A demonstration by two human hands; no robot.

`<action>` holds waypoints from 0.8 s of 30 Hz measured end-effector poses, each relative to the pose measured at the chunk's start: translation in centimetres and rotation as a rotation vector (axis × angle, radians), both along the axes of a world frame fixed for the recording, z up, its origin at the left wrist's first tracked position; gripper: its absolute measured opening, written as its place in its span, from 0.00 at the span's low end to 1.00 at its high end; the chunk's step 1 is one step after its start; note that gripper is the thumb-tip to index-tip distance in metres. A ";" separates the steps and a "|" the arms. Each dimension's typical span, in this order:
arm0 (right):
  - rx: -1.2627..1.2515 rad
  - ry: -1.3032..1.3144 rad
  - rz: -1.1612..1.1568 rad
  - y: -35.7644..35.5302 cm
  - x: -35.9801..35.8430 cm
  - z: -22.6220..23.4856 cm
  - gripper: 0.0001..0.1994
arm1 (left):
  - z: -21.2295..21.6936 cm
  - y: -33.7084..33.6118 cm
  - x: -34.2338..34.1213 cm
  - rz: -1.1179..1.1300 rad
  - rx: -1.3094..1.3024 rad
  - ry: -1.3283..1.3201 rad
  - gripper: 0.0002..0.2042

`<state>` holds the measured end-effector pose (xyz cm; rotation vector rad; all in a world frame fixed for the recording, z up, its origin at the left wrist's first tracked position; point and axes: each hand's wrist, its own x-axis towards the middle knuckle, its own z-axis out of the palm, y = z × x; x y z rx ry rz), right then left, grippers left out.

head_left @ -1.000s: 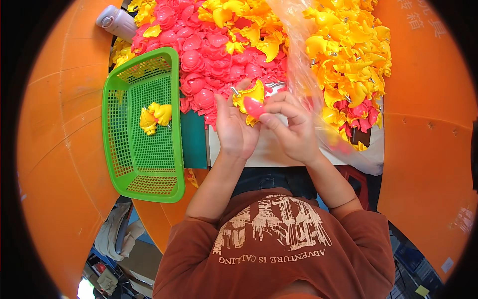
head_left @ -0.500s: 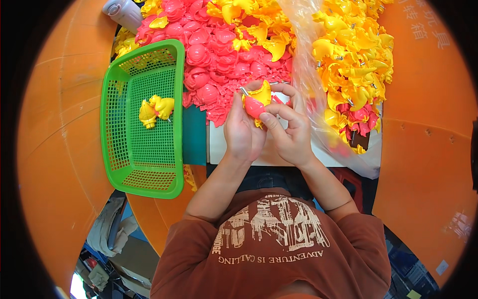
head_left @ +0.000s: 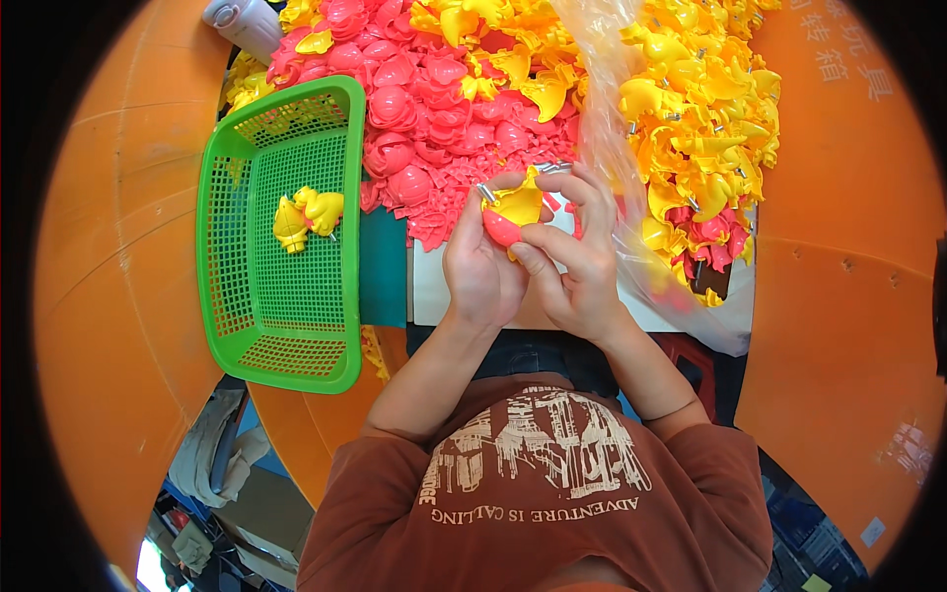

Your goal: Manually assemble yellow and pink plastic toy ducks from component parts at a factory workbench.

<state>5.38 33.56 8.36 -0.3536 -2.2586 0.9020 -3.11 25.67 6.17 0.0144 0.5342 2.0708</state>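
Between both hands is a curved yellow plastic shell (head_left: 520,203) with a glossy pink piece (head_left: 501,228) set against its lower left side. A short metal pin (head_left: 485,193) sticks out at the shell's upper left. My left hand (head_left: 481,264) cups the shell from the left, its fingers partly hidden behind it. Closed round the right side is my right hand (head_left: 580,259), its thumb near the pink piece and its fingers curled over the top. Just beyond the fingers lie several metal pins (head_left: 554,168) and a heap of pink parts (head_left: 434,148).
A green mesh basket (head_left: 211,296) at the left holds yellow figures (head_left: 309,217). Yellow shells with pins (head_left: 691,109) are heaped at the right beside clear plastic film (head_left: 617,148). A bottle (head_left: 247,28) stands at the far left. Orange panels (head_left: 838,296) flank the worktop.
The yellow shell has turned in my hands, so more of its hollow inside shows and less of the pink piece. My right fingers have shifted slightly.
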 end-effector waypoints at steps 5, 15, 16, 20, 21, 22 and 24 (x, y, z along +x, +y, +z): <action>0.028 -0.030 -0.077 -1.5 -0.6 0.4 0.07 | -0.7 -0.4 0.9 0.069 -0.153 0.192 0.25; -0.002 -0.300 -0.148 4.6 -0.3 -3.0 0.10 | -1.8 -1.5 -1.2 0.130 -0.370 0.153 0.25; 0.278 -0.472 -0.140 4.7 -0.3 -3.2 0.09 | -1.9 -1.8 -1.4 0.106 -0.373 0.167 0.25; 0.378 -0.502 -0.112 4.3 -0.8 -3.8 0.09 | -1.8 -1.9 -1.5 0.055 -0.367 0.194 0.25; 0.353 -0.490 -0.098 4.5 -1.0 -3.9 0.08 | -1.6 -1.9 -1.5 0.054 -0.366 0.195 0.25; 0.329 -0.479 -0.084 4.6 -1.2 -4.1 0.07 | -1.5 -1.9 -1.4 0.043 -0.376 0.153 0.25; 0.309 -0.539 -0.047 4.9 -1.4 -3.8 0.07 | -1.5 -1.9 -1.4 0.031 -0.385 0.112 0.25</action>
